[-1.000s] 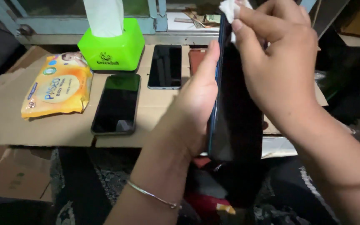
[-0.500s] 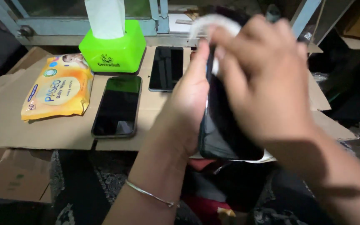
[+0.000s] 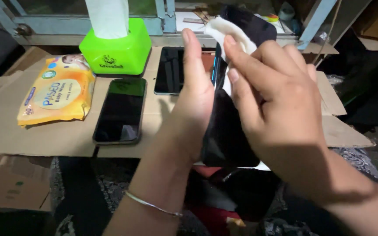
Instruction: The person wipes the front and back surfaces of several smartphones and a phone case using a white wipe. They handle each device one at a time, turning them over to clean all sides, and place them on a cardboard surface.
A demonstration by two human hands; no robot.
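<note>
**Wipe stroke shifted — cloth now mid-upper screen, phone tilted back**

Phone (image 3: 230, 131) has moved since a second ago: then you held it near edge-on and upright, now its top leans away toward 12 o'clock and more of the dark glass faces you. The half-second blur has settled — your right hand (image 3: 276, 113) is sharp again, and it has come down from the top corner to the upper-middle of the screen. My read: you're working the wipe down the face, top part covered, lower half not yet touched.

Fingers:
- Left hand (image 3: 195, 105) — clasps the phone along its left edge, palm against the side, fingers extended straight up toward 12 o'clock, thumb hidden behind the body. A loose cradle, not a clench.
- Right hand — fingers curled, pressing a white wipe (image 3: 226, 32) flat onto the glass. Index and middle fingertips pin it; the rest of the cloth bunches out toward 11 o'clock. Closed onto the wipe, not onto the phone.

Around you, all on the cardboard sheet (image 3: 36, 140):
- second dark phone (image 3: 121, 111) lying flat at 9 o'clock of your left hand
- third phone (image 3: 171, 70) at 11 o'clock
- green tissue box (image 3: 117, 48) at 10 o'clock, further off
- yellow wipes pack (image 3: 55, 91) far out at 9 o'clock

None of those have shifted.
</note>
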